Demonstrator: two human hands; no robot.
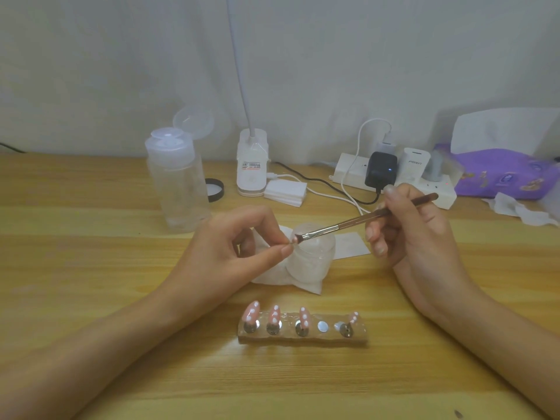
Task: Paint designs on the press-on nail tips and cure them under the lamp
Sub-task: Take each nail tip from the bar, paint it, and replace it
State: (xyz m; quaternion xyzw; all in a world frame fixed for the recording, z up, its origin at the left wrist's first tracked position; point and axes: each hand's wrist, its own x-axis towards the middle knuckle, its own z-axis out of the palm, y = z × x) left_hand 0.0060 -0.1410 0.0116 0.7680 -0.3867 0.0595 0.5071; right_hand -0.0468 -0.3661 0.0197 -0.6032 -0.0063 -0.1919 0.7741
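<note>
My left hand (239, 237) pinches a small pink nail tip (293, 239) between thumb and forefinger, above a small frosted jar (315, 259). My right hand (406, 228) grips a thin brush (348, 223) whose bristles touch that nail tip. Near the front edge, a holder strip (303, 336) carries several pink nail tips with white dots (275, 313) on metal stands. One round pad (323, 326) on the strip stands bare. The white gooseneck lamp (252, 165) is at the back, its head out of view.
A clear pump bottle (177, 183) with its lid flipped up stands at the back left, a black jar lid (215, 190) beside it. White pads (285, 192), a power strip with chargers (394, 174), a purple wipes pack (500, 174) and crumpled tissue (515, 207) lie behind.
</note>
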